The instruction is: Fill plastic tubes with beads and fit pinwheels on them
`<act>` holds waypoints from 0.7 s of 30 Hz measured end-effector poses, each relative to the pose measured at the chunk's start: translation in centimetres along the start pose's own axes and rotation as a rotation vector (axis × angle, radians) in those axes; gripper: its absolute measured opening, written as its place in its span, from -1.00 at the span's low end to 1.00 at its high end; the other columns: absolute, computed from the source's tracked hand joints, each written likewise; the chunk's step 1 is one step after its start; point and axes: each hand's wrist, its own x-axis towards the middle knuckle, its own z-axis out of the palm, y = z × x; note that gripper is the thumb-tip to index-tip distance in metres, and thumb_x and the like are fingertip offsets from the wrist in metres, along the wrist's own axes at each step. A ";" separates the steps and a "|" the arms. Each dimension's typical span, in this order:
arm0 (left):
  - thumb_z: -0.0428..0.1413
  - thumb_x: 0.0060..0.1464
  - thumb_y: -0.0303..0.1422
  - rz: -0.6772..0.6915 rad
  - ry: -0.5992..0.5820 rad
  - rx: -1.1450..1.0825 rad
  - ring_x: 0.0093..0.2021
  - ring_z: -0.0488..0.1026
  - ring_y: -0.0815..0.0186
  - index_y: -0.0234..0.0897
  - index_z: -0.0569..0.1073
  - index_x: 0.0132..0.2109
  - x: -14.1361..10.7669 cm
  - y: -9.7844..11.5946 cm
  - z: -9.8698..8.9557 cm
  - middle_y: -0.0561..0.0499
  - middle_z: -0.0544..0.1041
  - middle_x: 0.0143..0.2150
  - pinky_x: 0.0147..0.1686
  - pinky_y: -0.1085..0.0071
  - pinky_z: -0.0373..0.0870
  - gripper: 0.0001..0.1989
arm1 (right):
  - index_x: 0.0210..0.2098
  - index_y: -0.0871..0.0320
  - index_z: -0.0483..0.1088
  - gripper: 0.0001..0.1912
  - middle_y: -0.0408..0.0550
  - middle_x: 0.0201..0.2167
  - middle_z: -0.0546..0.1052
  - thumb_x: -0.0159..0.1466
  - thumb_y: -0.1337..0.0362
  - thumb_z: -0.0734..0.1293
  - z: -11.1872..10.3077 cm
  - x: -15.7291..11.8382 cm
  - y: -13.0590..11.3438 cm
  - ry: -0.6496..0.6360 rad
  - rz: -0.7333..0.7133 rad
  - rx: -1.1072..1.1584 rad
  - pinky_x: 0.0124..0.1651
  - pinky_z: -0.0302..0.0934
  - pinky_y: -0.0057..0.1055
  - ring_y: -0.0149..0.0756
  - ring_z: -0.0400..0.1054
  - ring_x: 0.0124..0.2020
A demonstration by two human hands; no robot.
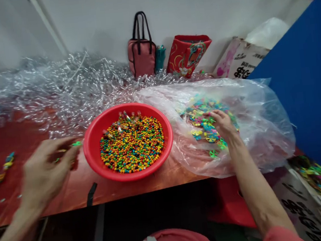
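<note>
On the left, my left hand point(47, 169) is blurred, its fingers curled in beside the basin. A bright green plastic piece point(76, 143) shows at its fingertips, and more small coloured bits show inside the grip, too smeared to make out. A red basin point(92, 163) holds many small round multicoloured candies point(132, 153), with several clear tubes point(119, 127) stuck in them along the far side. Over a clear plastic bag, my right hand point(222, 122) pinches with its fingertips, where a small pink plastic piece point(209, 114) shows. Beneath lies a heap of small coloured plastic wheel-like pieces point(210, 138).
Many empty clear tubes point(60, 84) are heaped at the back left. A candy-filled tube point(2, 171) lies at far left. A pink handbag point(142, 58) and a red gift bag point(188, 55) stand by the wall. A blue panel point(307, 83) bounds the right.
</note>
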 end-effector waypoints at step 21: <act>0.27 0.17 -0.39 -0.131 -0.499 -0.316 -0.50 0.36 0.37 -0.37 0.59 -0.01 10.4 2.9 19.6 0.10 0.46 -0.47 -0.44 0.43 0.29 -0.75 | -0.19 0.14 0.59 -0.72 -0.03 -0.26 0.58 0.31 0.05 0.49 13.5 -5.2 -10.0 -0.652 -0.381 -0.104 -0.24 0.38 -0.36 -0.30 0.45 -0.28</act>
